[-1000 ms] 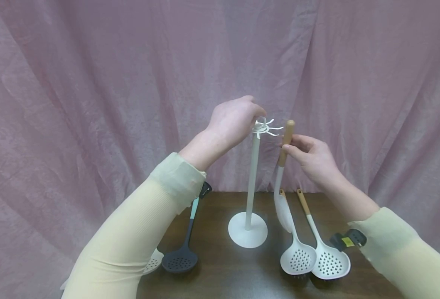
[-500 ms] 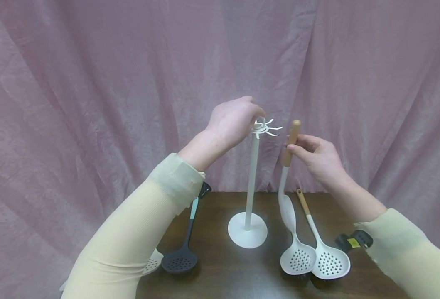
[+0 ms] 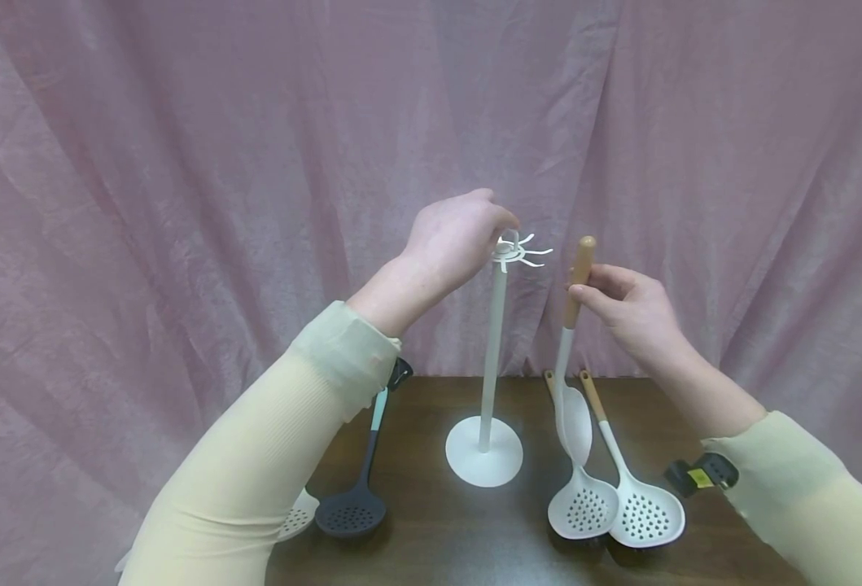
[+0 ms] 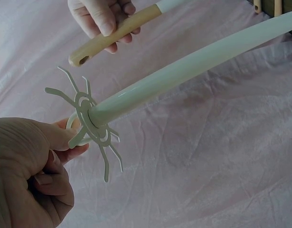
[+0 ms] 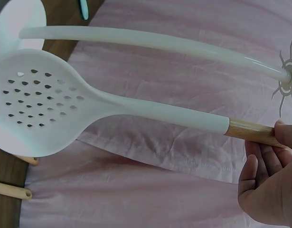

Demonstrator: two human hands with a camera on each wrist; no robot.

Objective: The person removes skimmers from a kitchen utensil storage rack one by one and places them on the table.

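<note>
A white stand (image 3: 492, 350) with a round base and a crown of hooks (image 3: 524, 251) rises from the dark table. My left hand (image 3: 502, 228) pinches the small ring on top of it; the left wrist view shows thumb and finger of that left hand (image 4: 72, 138) closed on the ring (image 4: 70, 124). My right hand (image 3: 584, 290) grips the wooden handle of a white slotted spoon (image 3: 575, 419), which hangs nearly upright just right of the hooks, apart from them. In the right wrist view my right hand (image 5: 275, 138) grips the slotted spoon (image 5: 39, 107) by its handle's end.
Two more white slotted spoons (image 3: 583, 509) (image 3: 646, 517) lie on the table (image 3: 460, 537) right of the stand's base. A black slotted ladle (image 3: 352, 511) with a teal handle lies left, another white one (image 3: 300, 513) half hidden by my sleeve. Pink cloth (image 3: 181, 163) hangs behind.
My right hand has carried the spoon a little to the right, away from the hooks, and the spoon now hangs straighter. The left hand has stayed on the ring.
</note>
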